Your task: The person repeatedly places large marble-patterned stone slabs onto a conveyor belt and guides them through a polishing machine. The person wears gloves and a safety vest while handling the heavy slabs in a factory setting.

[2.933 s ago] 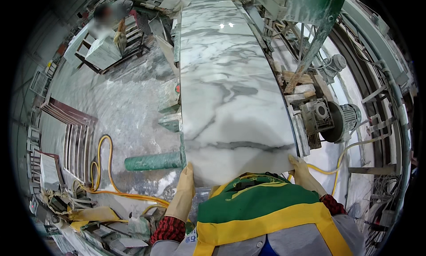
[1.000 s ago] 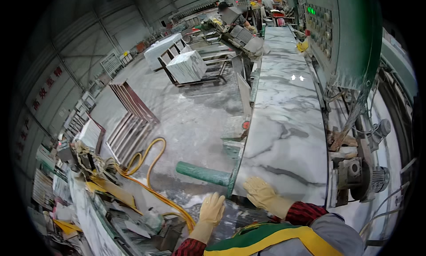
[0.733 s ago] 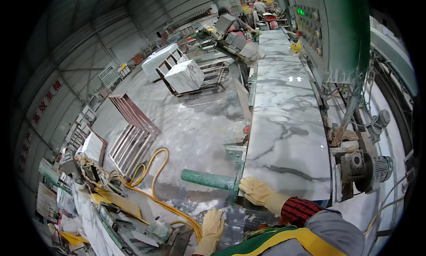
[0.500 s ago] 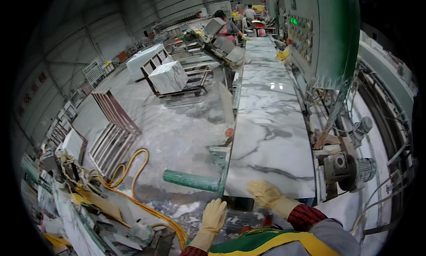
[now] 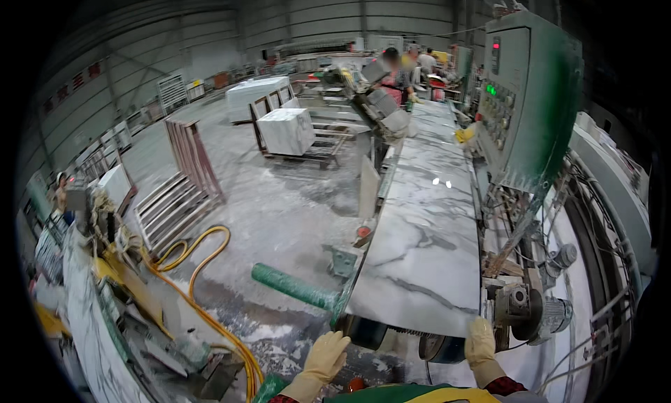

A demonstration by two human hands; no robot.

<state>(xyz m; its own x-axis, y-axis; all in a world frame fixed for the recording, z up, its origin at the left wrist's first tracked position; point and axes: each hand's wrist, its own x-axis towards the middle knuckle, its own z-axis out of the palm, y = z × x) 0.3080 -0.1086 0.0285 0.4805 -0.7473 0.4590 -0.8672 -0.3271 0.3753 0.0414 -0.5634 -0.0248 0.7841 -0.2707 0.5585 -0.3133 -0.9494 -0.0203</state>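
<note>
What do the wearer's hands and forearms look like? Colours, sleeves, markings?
Left hand and right hand wear matching pale cream gloves, fingered, with long cuffs. Red-and-black checked sleeves show behind them. No markings or cables that I can make out.

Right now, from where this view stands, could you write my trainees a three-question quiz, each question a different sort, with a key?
1. Multiple choice: where is the tall green metal control cabinet relative to the glossy white, grey-veined slab?
A) left of it
B) right of it
C) underneath it

2. True or false: the looped yellow flexible hose lies on the grey floor left of the slab.

3. Fill in: the cream-gloved ____ hand is at the slab's near right corner.

Key: 1 B; 2 true; 3 right.
</note>
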